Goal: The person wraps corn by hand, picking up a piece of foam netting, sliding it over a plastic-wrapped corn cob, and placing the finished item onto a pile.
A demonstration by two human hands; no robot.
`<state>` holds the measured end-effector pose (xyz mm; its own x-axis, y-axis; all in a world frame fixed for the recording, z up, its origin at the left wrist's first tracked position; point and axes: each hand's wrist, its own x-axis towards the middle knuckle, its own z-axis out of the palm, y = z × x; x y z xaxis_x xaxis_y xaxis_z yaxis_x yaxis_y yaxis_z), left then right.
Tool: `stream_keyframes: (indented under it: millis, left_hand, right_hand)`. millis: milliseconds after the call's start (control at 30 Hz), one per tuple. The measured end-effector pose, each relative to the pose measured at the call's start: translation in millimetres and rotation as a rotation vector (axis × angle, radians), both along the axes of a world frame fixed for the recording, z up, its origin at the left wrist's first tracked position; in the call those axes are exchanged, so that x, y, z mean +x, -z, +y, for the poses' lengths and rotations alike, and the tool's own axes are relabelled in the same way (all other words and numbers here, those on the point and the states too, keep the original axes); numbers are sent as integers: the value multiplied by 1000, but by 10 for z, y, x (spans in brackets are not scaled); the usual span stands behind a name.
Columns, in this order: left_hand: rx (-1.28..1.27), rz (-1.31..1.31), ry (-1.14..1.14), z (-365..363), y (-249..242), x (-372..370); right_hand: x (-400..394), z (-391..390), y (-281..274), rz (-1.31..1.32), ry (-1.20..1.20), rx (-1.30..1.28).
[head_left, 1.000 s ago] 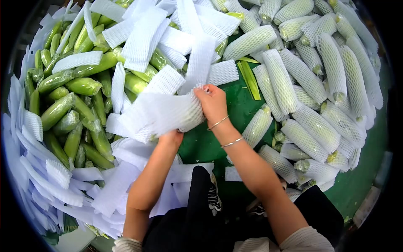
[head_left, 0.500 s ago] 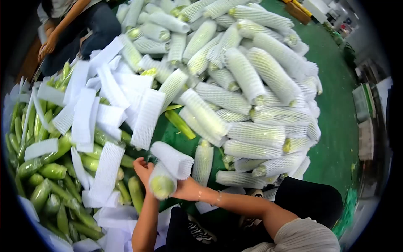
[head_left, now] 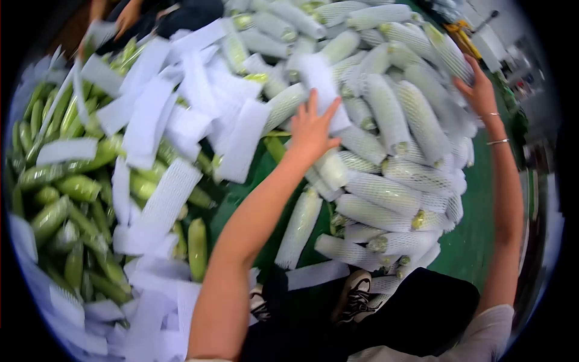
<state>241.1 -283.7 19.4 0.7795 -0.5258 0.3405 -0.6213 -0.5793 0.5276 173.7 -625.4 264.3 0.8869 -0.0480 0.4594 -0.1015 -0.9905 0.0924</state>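
Note:
My left hand [head_left: 310, 133] reaches over the pile with its fingers spread, fingertips at a flat white foam net sleeve [head_left: 322, 84]. Below that hand lies a pale sleeved vegetable [head_left: 330, 169]. Out at the far right edge of the pile, my right hand [head_left: 480, 90] grips the lower end of a long green vegetable in a foam net sleeve [head_left: 448, 53]. Many more sleeved vegetables [head_left: 386, 190] are heaped between and below my hands.
Unsleeved long green vegetables in clear film [head_left: 78, 187] fill the left side, with loose white foam sleeves [head_left: 148, 120] strewn over them. Green floor [head_left: 476, 211] shows at right. Another person's hand [head_left: 128, 17] is at top left. My shoe [head_left: 356, 295] stands below the pile.
My hands have parted from around a sleeved vegetable low in the middle. The left moved up onto the pile; the right swung up to the far right with a sleeved vegetable.

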Motion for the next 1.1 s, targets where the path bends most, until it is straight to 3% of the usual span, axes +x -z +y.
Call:
stream_keyframes:
  millis: [33, 67, 100, 133, 167, 233, 267, 300, 367, 400, 467, 500, 567, 633, 667, 700, 767, 833, 900, 1033, 1100]
  left_hand:
    - [18, 15, -39, 16, 97, 51]
    - [109, 95, -26, 19, 219, 108]
    - [197, 176, -4, 55, 303, 131]
    - [106, 0, -52, 171, 339, 105]
    - [128, 16, -56, 370, 355, 41]
    - [-154, -131, 28, 934, 265, -169]
    - [-169, -1, 46, 1228, 170, -431]
    - [-184, 115, 61, 1534, 29, -734]
    - [-232, 311, 20, 2061, -170, -1257]
    - [-106, 396, -56, 2287, -235, -1463]
    - [-29, 510, -139, 2692, -61, -1847]
    - [29, 574, -88, 2855, 37, -2037]
    - [149, 685, -56, 3121, 209, -2494]
    - [311, 779, -153, 3357, 305, -2905]
    - [454, 860, -244, 3423, 348, -3022]
    - [451, 868, -252, 3509, 357, -3082]
    - [620, 1110, -144, 3658, 338, -3193]
    - [728, 1199, -135, 3670, 309, -3082]
    - [764, 1200, -100, 3568, 268, -2934]
    - [404, 911, -164, 3248, -178, -2422]
    - [282, 842, -158, 3029, -406, -2259]
  right_hand:
    - [3, -468, 98, 163, -3, -15]
    - [-28, -535, 166, 476, 336, -171]
    - [-99, -410, 282, 557, 511, -375]
    - [-139, -265, 345, 381, 396, -501]
    - [-224, -34, 379, 211, 289, -609]
    - [-343, 890, 420, 144, -105, -199]
    - [-457, 1392, 602, 112, -281, -15]
    - [-564, 1847, 821, 248, -295, 260]
    - [-577, 2544, 1310, 435, -558, 472]
    - [-508, 2771, 1638, 504, -643, 590]
    - [-265, 3239, 2254, 500, -525, 859]
    - [-116, 3473, 2533, 394, -525, 870]
    - [26, 3969, 2989, 409, -455, 1160]
    - [-182, 4349, 3000, 589, -479, 1038]
    - [-362, 4391, 3064, 577, -550, 825]
    - [-519, 4427, 3155, 562, -610, 617]
    - [-574, 4185, 3386, 505, -742, 438]
    - [-509, 3988, 3380, 407, -720, 511]
    - [-265, 3784, 3262, 428, -643, 781]
    - [415, 3262, 3367, 195, -502, 323]
    - [732, 3035, 3351, 161, -412, 300]
